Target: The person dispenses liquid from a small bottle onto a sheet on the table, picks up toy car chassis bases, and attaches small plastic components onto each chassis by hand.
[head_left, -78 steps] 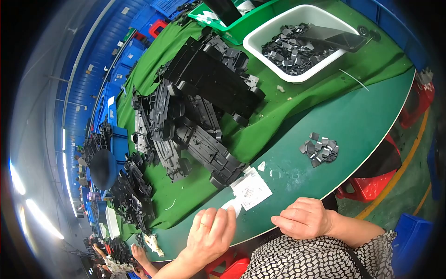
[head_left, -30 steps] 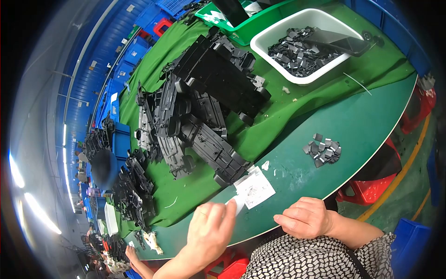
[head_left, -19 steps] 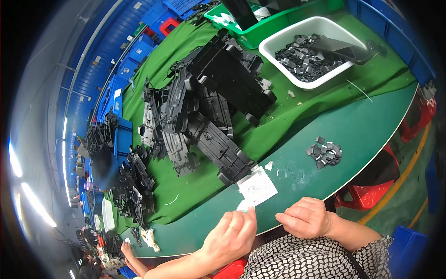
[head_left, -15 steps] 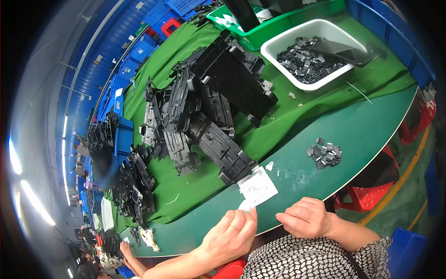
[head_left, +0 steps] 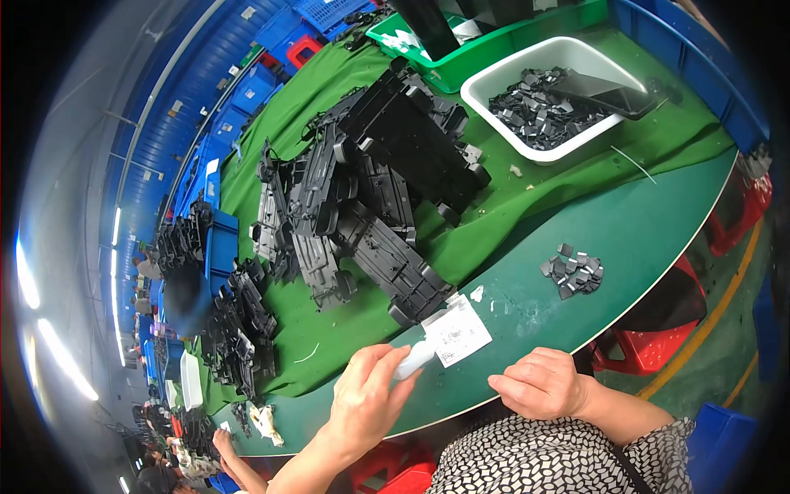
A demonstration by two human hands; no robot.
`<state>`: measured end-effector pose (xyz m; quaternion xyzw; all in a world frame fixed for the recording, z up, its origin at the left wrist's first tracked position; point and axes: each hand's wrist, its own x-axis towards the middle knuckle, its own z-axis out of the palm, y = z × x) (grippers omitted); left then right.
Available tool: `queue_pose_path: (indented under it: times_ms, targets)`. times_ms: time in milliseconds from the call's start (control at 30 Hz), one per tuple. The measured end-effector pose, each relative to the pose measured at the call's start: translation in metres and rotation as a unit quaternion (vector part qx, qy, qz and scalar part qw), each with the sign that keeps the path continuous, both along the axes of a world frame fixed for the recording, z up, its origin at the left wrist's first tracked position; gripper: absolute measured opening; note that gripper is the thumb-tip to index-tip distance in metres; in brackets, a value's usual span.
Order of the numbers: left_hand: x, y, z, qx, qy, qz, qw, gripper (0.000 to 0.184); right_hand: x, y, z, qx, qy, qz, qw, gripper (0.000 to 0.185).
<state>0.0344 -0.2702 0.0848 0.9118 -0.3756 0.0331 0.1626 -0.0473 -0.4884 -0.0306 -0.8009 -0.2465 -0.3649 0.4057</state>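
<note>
Compared with a moment ago, the person's left hand (head_left: 366, 399) is sitting further to its own side, well apart from the right hand (head_left: 541, 384), and more of the slim, smooth white piece (head_left: 414, 360) is showing beyond its fingers. That hand is partly closing, thumb and fingers pinching the white piece, which is pointing toward the right hand's side; whether it is hard plastic or something softer cannot be told. Just past its tip, a flat square of white paper (head_left: 462, 332) is lying with dark, blotchy marks; whether the two are touching is unclear. The right hand is curling loosely inward near the worktop (head_left: 658, 230) edge, above black-and-cream patterned fabric (head_left: 559, 457); what, if anything, its palm is holding cannot be told.

Beyond the right hand, small, flat black squares (head_left: 572, 272) are lying in a loose heap, some showing pale, shiny faces. Farther out, a smooth white plastic tub (head_left: 550, 155) is holding many similar dark chips, with a dark, flat rectangular slab (head_left: 605, 92) lying across its edge. Beyond the left hand, ribbed, moulded black parts (head_left: 383, 255) are leaning in a jumbled stack on rumpled green cloth (head_left: 527, 195).
</note>
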Motion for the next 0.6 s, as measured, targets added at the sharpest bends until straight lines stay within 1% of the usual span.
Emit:
queue_pose_path:
  times_ms: [300, 600]
  targets:
    - [0.007, -0.008, 0.003, -0.010, 0.018, -0.013, 1.000, 0.028, 0.000, -0.001, -0.002, 0.000, -0.007, 0.000, 1.000, 0.029]
    - [0.009, -0.011, 0.003, -0.005, 0.028, -0.023, 0.999, 0.028, 0.000, -0.002, -0.005, -0.002, -0.013, 0.004, 1.000, 0.026]
